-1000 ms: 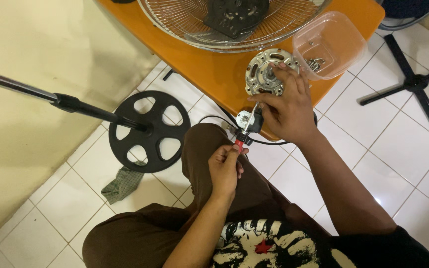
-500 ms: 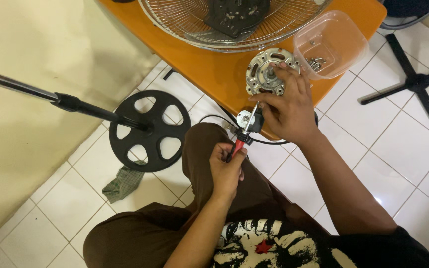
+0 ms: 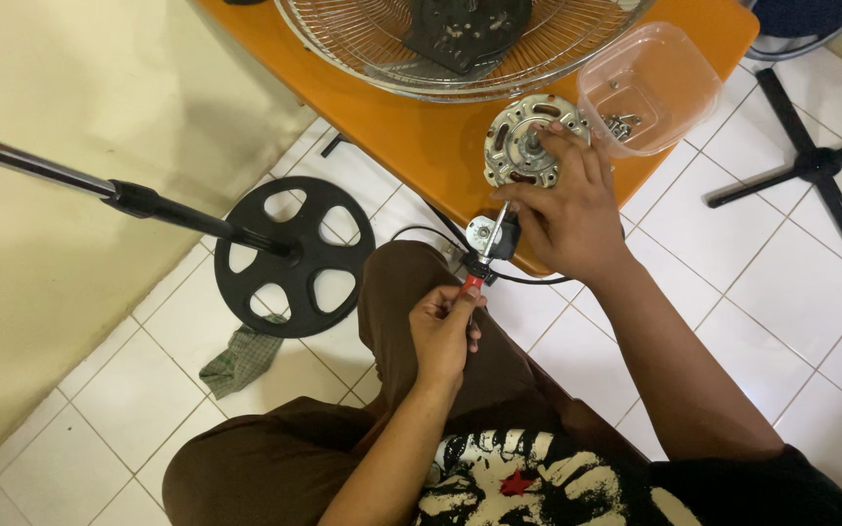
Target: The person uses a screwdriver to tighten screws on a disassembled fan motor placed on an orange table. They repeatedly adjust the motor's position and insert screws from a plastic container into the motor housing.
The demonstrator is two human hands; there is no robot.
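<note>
Motor: round silver fan motor (image 3: 528, 139) is seen lying flat at the near edge of the orange table (image 3: 421, 146), shaft up.
Right hand: right hand (image 3: 569, 212) is laid over the motor's near side — fingers are curled down onto the housing, pressing it to the tabletop.
Left hand: left hand (image 3: 443, 329) is held over the lap, just below the table edge; fingers and thumb are closed tight round the red handle of a screwdriver (image 3: 484, 258).
Screwdriver: the shaft is angled up and to the right, towards the motor; the tip is hidden near a small black-and-silver part (image 3: 492, 235) hanging at the table edge, so contact cannot be told.
Cable: a thin black cable (image 3: 421, 234) is looped from that small part down past the knee.
Table top: a wire fan guard (image 3: 460, 49) is set behind the motor; a clear plastic tub (image 3: 647, 90) with a few screws inside is placed just right of the motor, touching or almost so.
Floor: a black round stand base (image 3: 294, 255) with its pole is laid on the white tiles to the left — a green cloth (image 3: 239, 358) is dropped near it.
</note>
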